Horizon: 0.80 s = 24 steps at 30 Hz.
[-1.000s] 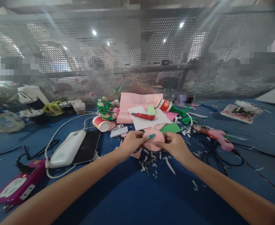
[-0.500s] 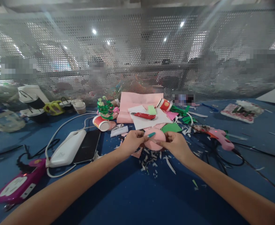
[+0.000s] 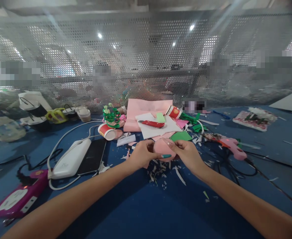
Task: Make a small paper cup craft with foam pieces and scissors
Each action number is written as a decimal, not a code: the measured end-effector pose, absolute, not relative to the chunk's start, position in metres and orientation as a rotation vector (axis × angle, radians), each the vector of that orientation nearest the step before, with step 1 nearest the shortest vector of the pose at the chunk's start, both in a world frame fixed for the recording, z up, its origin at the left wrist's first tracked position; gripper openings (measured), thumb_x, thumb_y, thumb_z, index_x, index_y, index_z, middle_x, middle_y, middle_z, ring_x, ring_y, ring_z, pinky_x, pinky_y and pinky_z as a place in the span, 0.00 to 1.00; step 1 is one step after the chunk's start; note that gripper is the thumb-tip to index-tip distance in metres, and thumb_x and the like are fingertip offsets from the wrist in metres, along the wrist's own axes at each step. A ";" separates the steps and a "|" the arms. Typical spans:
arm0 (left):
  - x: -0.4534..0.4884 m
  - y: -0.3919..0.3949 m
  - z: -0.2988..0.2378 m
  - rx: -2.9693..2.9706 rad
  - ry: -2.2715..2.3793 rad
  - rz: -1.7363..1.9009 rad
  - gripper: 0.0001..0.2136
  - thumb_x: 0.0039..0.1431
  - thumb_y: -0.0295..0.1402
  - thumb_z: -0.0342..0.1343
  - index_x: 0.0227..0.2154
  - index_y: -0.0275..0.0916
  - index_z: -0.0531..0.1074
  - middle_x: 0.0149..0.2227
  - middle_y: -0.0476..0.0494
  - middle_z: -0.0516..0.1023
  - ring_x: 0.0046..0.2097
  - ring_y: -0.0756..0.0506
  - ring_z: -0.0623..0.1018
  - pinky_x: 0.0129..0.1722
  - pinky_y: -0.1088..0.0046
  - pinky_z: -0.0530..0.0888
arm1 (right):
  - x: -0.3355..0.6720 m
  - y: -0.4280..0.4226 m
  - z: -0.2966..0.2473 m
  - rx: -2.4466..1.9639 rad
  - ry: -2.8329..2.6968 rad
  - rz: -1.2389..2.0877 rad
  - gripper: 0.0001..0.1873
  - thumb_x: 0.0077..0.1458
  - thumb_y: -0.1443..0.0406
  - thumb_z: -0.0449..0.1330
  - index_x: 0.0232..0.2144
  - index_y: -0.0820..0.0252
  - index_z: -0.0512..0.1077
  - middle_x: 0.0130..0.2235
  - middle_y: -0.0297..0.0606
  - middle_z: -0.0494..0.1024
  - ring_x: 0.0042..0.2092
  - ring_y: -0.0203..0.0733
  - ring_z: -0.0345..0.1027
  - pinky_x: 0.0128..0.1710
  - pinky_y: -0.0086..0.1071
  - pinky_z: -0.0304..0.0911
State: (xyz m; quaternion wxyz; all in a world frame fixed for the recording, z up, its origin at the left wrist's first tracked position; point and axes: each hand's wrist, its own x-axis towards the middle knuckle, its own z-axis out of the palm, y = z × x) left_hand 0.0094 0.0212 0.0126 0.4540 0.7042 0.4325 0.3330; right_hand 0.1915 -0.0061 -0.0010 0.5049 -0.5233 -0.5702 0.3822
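Observation:
Between my two hands is a round pink paper disc, held just above the table. My left hand pinches its left side, with the thumb, which has a teal nail, lying along the lower front. On the right side my right hand grips the same disc, its thumb pressed on the upper face. The fingers behind the disc are hidden. Just beyond it lie a green paper piece and a white sheet bearing a red utility knife. White paper scraps are scattered below my hands.
A pink glue gun with its cord lies to the right. Leftward are a black phone, a white power bank and a magenta power strip. Paper cups and a green paper plant stand farther back, before a perforated metal screen.
My left thumb has slid from the disc's upper face down to its lower front. My right thumb has moved up onto the upper face, and the disc appears tilted differently.

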 end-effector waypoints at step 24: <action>0.006 0.027 0.010 1.747 1.098 0.789 0.13 0.44 0.40 0.61 0.19 0.36 0.66 0.18 0.52 0.65 0.24 0.50 0.68 0.24 0.75 0.66 | 0.191 -0.008 0.000 -1.277 -1.464 0.820 0.25 0.42 0.44 0.62 0.19 0.61 0.68 0.17 0.31 0.64 0.20 0.33 0.56 0.18 0.28 0.56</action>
